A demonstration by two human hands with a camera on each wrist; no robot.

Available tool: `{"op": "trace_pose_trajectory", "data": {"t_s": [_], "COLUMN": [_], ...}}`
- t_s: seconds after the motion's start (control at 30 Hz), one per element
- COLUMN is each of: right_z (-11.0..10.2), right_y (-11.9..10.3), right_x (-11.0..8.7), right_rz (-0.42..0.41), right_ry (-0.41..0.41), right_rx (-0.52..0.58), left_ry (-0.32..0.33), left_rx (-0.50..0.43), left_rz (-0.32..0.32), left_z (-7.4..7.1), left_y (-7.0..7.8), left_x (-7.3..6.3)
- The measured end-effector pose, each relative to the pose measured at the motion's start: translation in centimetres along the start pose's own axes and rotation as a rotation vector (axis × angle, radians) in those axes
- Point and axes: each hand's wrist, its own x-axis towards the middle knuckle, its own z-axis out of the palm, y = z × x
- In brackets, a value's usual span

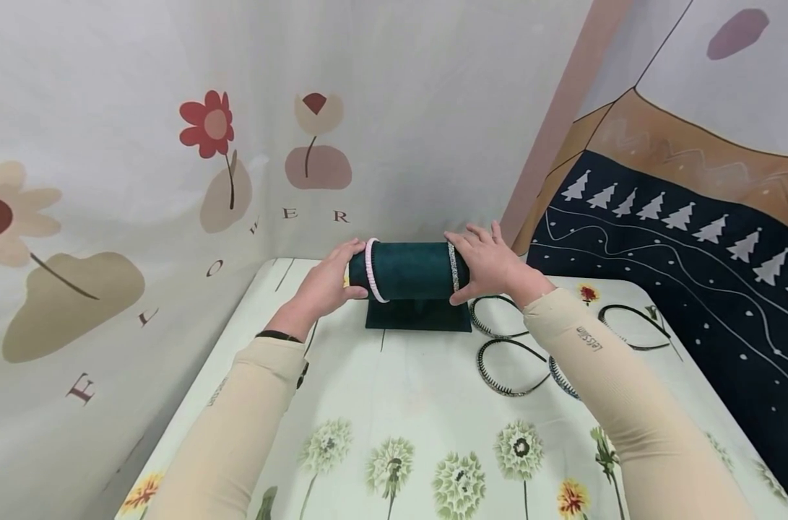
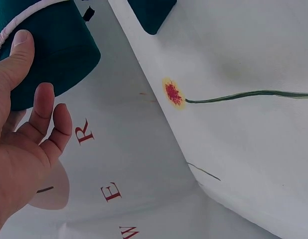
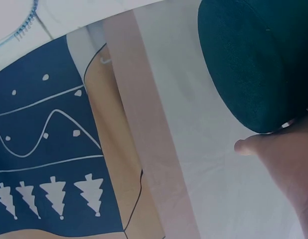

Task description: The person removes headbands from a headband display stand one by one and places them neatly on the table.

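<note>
A dark green velvet headband stand [image 1: 409, 271], a horizontal roll on a flat base, stands toward the back of the table. Around its left part sits a pale pink headband [image 1: 370, 269]; a silvery glittering headband [image 1: 454, 269] circles the right part. My left hand [image 1: 328, 280] holds the roll's left end, its thumb lying beside the pink band in the left wrist view. At the other end, my right hand [image 1: 491, 269] grips the silvery headband at the roll, thumb low in front and fingers over the top. The right wrist view hides most of those fingers.
Several toothed headbands lie on the table to the right, among them a dark one [image 1: 512, 368] and a blue one [image 1: 563, 379], partly under my right forearm. A white flower-print cloth [image 1: 341, 390] covers the table. Printed curtains [image 1: 420, 130] hang behind it.
</note>
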Motion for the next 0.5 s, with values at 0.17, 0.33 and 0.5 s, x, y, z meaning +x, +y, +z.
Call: {"op": "trace_pose_trajectory", "data": {"t_s": [0.17,0.33,0.5], "right_z": [-0.3,-0.8,-0.8], "right_y": [0.2,0.8,1.7], "right_x": [-0.4,-1.0,-1.8], "right_rz": [0.011,0.040,0.067], "right_ry": [0.003,-0.002,-0.007], "right_rx": [-0.032,-0.023,0.007], "left_ry": [0.001,0.002,-0.001], "left_rx": [-0.004,-0.004,-0.002], "left_rz": [-0.001,-0.001,0.001], "left_z": [0.0,0.1,0.1], "left_y": [0.1,0.0,-0.1], "left_x": [0.0,0.0,0.0]}}
